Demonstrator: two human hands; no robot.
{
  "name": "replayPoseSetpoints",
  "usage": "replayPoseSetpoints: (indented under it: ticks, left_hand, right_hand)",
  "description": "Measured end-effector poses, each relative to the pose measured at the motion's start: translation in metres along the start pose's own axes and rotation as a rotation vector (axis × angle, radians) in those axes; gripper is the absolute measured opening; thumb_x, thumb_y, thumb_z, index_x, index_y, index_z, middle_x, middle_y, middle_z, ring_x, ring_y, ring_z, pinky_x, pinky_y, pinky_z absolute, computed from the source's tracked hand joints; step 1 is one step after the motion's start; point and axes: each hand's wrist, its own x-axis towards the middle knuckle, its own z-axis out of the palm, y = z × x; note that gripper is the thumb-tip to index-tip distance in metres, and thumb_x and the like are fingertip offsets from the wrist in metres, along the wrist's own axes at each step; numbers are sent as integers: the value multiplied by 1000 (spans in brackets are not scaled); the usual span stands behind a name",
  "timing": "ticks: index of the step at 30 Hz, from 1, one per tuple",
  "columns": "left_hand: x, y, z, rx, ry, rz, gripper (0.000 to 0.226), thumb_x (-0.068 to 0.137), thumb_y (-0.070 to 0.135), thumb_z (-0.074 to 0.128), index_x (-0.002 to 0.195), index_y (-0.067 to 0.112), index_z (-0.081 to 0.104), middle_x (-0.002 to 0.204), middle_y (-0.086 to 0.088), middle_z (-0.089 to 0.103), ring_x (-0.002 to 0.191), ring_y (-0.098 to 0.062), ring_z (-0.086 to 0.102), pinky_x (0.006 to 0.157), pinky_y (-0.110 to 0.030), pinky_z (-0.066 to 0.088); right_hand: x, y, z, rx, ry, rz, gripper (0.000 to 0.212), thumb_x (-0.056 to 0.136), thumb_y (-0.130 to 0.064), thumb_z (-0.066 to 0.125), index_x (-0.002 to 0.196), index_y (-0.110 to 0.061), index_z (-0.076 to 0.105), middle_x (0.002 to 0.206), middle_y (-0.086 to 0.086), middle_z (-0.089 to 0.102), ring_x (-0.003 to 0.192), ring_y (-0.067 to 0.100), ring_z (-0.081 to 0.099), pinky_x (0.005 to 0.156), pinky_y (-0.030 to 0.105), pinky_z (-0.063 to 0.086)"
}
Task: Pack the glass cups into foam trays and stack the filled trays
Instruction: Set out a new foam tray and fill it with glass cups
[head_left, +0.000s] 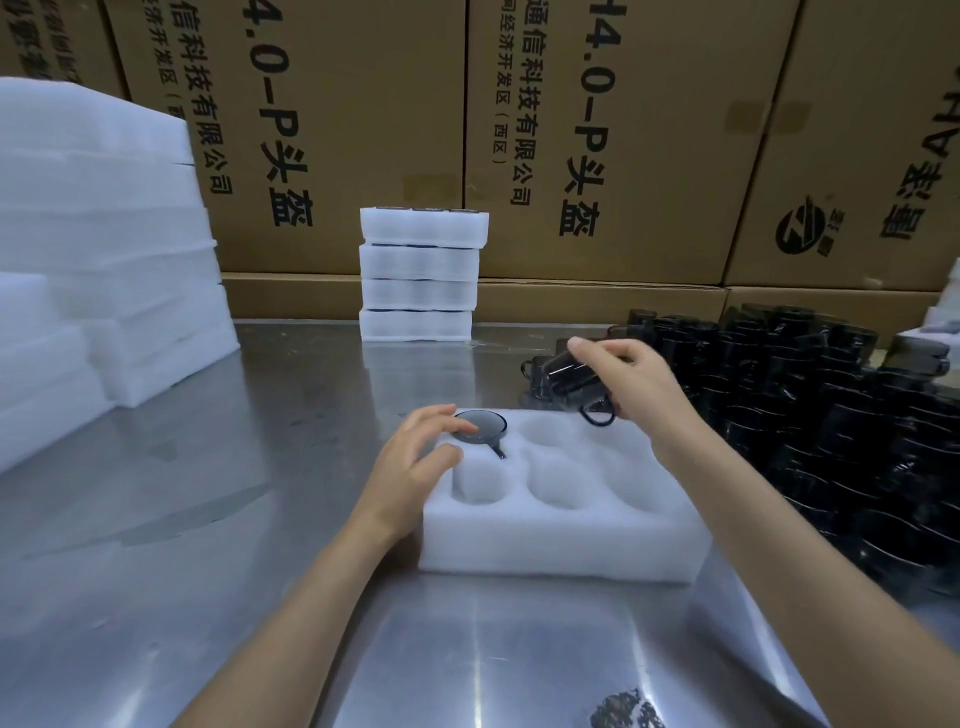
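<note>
A white foam tray (561, 540) with several round pockets lies on the steel table in front of me. One dark glass cup (485, 426) sits upside down in the far-left pocket, its handle pointing toward the tray's middle. My left hand (415, 462) rests on that cup, with relaxed fingers touching its base. My right hand (634, 384) grips a second dark glass cup (576, 382), tilted in the air over the tray's far-right corner. The other pockets hold nothing.
A heap of dark glass cups (810, 415) fills the table at the right. A stack of filled foam trays (421, 275) stands at the back centre. Piles of foam trays (98, 249) rise at the left. Cardboard boxes (597, 130) wall off the back.
</note>
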Motion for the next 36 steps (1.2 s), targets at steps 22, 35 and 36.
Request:
replayPoseSetpoints:
  ticks: [22,35,36]
  left_hand:
    - [-1,14,-5,98,-45,-29,32,71,28,48,96,29,68,125,5,54,120,-3,46,102,-23,32]
    - [14,58,14,547,-377,150,70,80,44,34,148,38,18,152,27,5,139,10,-1,116,-26,1]
    - [15,57,16,604,-398,162,72,80,45,32,149,37,14,151,28,0,139,10,-4,116,-26,-2]
  right_hand:
    - [-13,4,34,-744,5,-166,47,77,-66,50,81,-20,43,72,-6,59,70,20,58,57,32,39]
    - [-27,21,-13,-533,-275,-325,45,102,-36,29,146,-31,30,151,-20,26,139,0,20,112,22,16]
    - [-29,22,-12,-553,-311,-354,46,102,-35,28,148,-32,23,152,-23,17,138,-5,12,111,15,8]
